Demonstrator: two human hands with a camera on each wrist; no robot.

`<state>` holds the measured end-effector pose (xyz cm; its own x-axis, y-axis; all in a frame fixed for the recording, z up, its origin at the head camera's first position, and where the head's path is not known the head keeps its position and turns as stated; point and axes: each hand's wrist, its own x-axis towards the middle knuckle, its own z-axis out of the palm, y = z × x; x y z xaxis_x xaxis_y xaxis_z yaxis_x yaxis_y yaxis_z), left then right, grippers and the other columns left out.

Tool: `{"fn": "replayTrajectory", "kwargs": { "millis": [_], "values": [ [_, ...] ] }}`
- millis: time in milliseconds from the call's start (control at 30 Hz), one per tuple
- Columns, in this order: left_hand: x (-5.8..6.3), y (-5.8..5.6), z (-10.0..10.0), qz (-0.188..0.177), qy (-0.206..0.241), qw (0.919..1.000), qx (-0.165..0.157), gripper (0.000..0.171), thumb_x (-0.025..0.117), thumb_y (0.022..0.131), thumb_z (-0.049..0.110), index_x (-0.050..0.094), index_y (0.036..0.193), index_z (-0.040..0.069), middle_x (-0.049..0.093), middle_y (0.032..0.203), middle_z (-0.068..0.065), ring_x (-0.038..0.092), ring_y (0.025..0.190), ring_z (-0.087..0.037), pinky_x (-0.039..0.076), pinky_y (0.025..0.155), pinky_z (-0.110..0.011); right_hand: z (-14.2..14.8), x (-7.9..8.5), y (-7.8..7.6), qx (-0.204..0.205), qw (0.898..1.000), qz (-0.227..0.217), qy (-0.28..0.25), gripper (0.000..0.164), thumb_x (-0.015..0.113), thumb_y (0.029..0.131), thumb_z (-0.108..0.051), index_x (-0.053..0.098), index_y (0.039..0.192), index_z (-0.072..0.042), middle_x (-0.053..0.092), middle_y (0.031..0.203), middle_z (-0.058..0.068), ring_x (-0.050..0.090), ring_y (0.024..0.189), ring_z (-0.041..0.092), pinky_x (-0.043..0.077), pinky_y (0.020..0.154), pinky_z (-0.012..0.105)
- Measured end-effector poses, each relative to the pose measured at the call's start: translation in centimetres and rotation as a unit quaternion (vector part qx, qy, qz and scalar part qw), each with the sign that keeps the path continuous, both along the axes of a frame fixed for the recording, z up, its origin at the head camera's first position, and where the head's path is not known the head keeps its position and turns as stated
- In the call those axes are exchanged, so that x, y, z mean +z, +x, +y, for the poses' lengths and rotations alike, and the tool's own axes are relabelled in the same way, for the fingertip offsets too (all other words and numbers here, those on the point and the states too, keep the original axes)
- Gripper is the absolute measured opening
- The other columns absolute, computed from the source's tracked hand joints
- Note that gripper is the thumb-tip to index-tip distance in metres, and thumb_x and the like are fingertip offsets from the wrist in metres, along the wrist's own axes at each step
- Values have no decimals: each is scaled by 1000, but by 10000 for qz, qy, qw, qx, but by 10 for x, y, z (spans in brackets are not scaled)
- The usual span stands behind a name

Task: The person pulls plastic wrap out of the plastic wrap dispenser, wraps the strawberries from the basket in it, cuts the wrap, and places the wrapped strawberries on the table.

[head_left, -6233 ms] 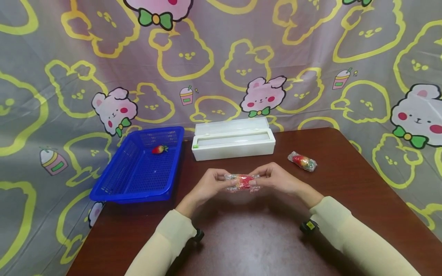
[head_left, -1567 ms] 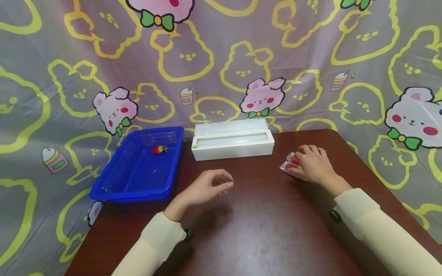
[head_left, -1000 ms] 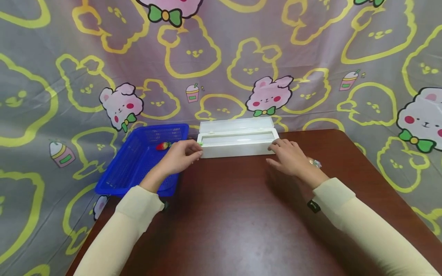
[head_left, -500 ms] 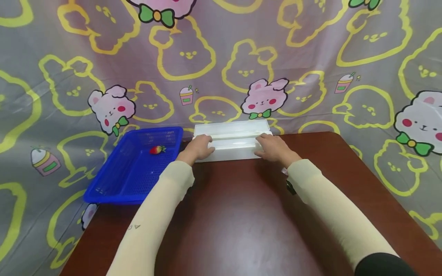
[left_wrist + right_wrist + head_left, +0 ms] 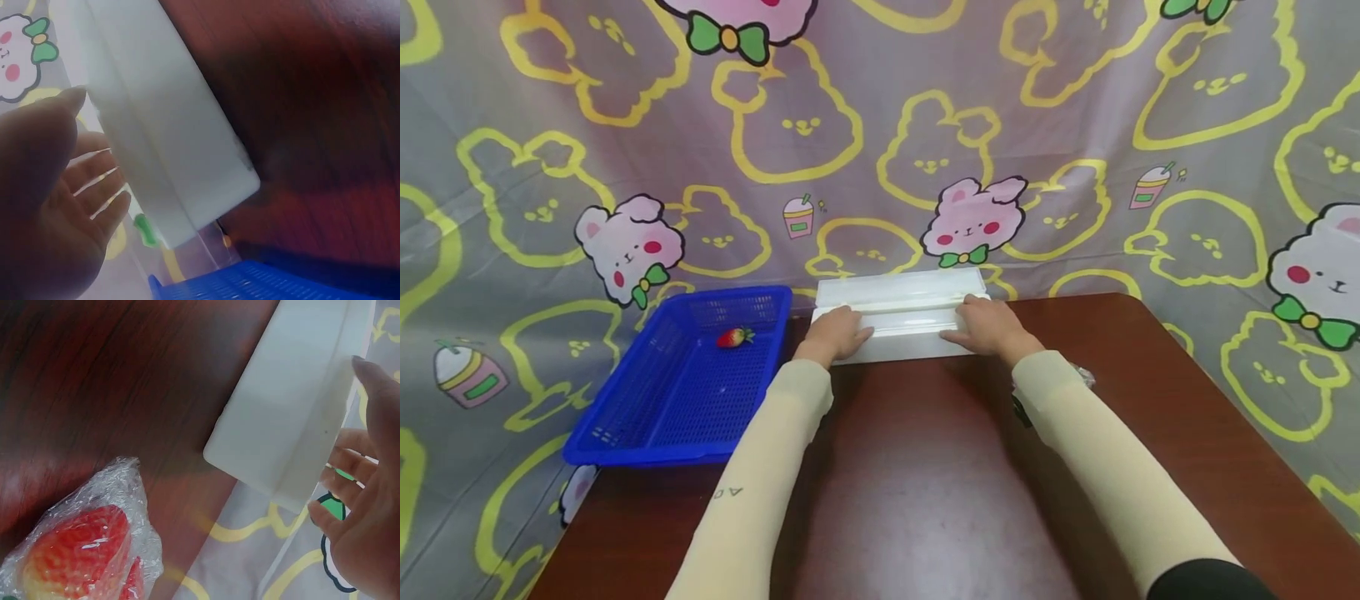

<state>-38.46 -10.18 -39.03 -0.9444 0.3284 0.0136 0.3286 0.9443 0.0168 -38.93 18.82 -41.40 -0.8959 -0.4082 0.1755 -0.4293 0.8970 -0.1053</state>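
Both hands are at a white cling film box [image 5: 902, 348] near the back of the table, its clear lid [image 5: 898, 286] tilted up behind. The left hand [image 5: 837, 333] grips its left end and the right hand [image 5: 988, 325] its right end. Each thumb lies along the front top edge, with the fingers reaching over the top. A glossy band shows between the hands; whether it is film cannot be made out. In the left wrist view a green slider [image 5: 145, 230] is on the box's end. The fingertips are partly hidden behind the box [image 5: 281, 406].
A blue mesh basket [image 5: 647, 457] stands at the left with one bare toy strawberry [image 5: 730, 337] in it. Film-wrapped strawberries [image 5: 81, 550] lie right of the box, mostly hidden by the right sleeve in the head view. A patterned curtain [image 5: 880, 125] hangs behind.
Earlier both hands held a wrapped strawberry, which the right hand then set beside another at the right. Both hands moved to the box ends and now grip it there.
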Motion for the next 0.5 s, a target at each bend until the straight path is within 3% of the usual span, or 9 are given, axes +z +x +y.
{"fn": "replayTrajectory", "kwargs": {
  "millis": [133,233,367,500],
  "values": [
    [0,1,-5,-26,212,9997,-106,45,47,108,32,57,140,2,58,140,-20,53,133,-36,39,113,-47,4,-3,-3,-22,9998,-108,-179,52,58,102,-43,67,128,1,63,122,19,62,106,35,49,98,54],
    [-3,3,-7,61,433,9990,-27,38,47,107,26,61,135,4,60,139,-18,54,132,-35,42,111,-48,5,-4,-5,-40,9996,-93,-247,36,54,104,-32,71,113,-2,63,114,17,61,95,32,50,90,51],
    [-9,5,-5,435,450,9974,351,26,50,105,24,68,112,7,68,124,-15,62,118,-38,51,95,-54,4,-5,-6,-72,9995,-81,-311,28,52,103,-25,68,97,-4,61,105,15,57,85,30,48,83,48],
    [-10,8,4,611,452,9942,762,22,53,104,20,68,108,5,70,121,-16,64,113,-40,54,89,-55,2,-2,-4,-96,9992,-108,-375,28,52,103,-25,69,102,-3,61,107,15,58,87,30,49,85,49]
  ]
}}
